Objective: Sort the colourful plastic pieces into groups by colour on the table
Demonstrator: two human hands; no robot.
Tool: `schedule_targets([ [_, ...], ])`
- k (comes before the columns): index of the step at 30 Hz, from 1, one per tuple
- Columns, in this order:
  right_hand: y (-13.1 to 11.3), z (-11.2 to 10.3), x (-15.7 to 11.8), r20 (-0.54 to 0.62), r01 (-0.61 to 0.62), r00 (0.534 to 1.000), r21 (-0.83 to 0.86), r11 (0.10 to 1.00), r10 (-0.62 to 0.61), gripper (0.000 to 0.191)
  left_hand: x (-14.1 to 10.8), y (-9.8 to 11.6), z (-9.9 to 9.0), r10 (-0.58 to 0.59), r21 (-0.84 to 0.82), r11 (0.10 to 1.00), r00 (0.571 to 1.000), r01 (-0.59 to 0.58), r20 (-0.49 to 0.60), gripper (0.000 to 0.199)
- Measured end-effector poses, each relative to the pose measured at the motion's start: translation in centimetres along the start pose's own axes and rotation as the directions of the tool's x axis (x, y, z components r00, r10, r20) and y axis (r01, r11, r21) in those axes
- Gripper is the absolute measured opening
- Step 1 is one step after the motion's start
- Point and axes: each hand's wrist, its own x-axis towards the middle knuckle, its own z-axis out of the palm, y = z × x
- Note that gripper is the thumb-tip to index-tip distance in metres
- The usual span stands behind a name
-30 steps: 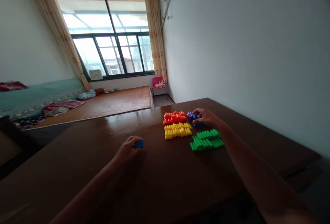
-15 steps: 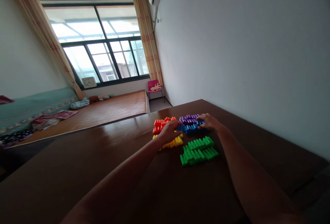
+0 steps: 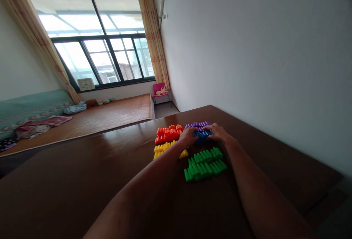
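Between my two hands lie rows of short blue plastic tubes (image 3: 202, 136). My left hand (image 3: 189, 136) has its fingers closed against the left end of the blue group. At the opposite end, my right hand (image 3: 217, 132) bends its fingers onto the blue tubes. Purple tubes (image 3: 197, 125) lie just beyond, close to the right fingertips. Left of my left hand is a group of red tubes (image 3: 169, 134). Yellow tubes (image 3: 165, 146) are partly hidden beneath my left wrist and forearm. Nearer to me, green tubes (image 3: 205, 164) lie in stacked rows.
The brown table (image 3: 132, 151) has a glossy top and runs alongside a white wall (image 3: 247, 48). Past its far edge stand a low bed with a mat (image 3: 123, 108) and a pink chair (image 3: 158, 89). A square clock (image 3: 86, 84) rests by the window.
My left hand has moved off the yellow tubes to the left end of the blue ones. The hands are closer together, and the blue group between them looks narrower. The view has shifted slightly right.
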Motion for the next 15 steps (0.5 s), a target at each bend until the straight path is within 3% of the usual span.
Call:
schedule_targets([
  [5,0.4,-0.5,0.0,-0.01,-0.009,1.0,0.09,0.996,0.01,0.052,0.1,-0.4,0.7,0.02,-0.009,1.0,0.999,-0.02,-0.025,0.048],
  [9,1.3,-1.6,-0.1,-0.108,0.121,0.99,0.342,0.932,-0.089,0.048,-1.1,0.5,-0.3,0.09,-0.098,0.99,0.992,-0.098,-0.088,0.049],
  [12,2.9,-1.8,-0.4,-0.316,0.044,0.941,0.464,0.885,0.119,0.044,-4.0,0.8,-2.5,0.128,-0.152,0.976,0.974,-0.158,-0.187,0.037],
  [15,4.8,-0.8,-0.7,-0.427,-0.136,0.813,0.52,0.843,0.395,0.054,-8.9,-1.4,-5.8,0.133,-0.105,0.98,0.953,-0.167,-0.272,0.028],
])
